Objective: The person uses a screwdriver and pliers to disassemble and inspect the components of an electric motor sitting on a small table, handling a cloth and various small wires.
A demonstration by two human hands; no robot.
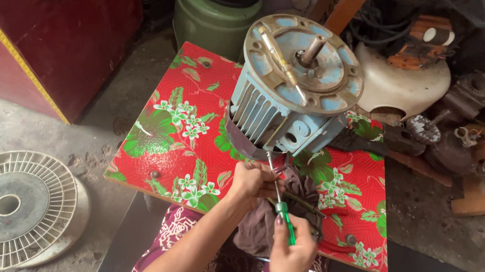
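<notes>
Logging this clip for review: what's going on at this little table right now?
A person sits at a low table covered in red floral cloth. The right hand holds a green-handled screwdriver, its tip aimed at the base of a blue electric motor. The left hand steadies a small part beside the shaft, over a dark rag. A white fan guard lies on the floor.

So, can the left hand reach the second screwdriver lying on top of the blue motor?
Probably yes: the left hand is beside the blue ribbed motor, and nothing covers the screwdriver on its top.

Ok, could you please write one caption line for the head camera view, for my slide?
Right hand holds a green-handled screwdriver to a dark part in the left hand, before a blue electric motor.
</notes>
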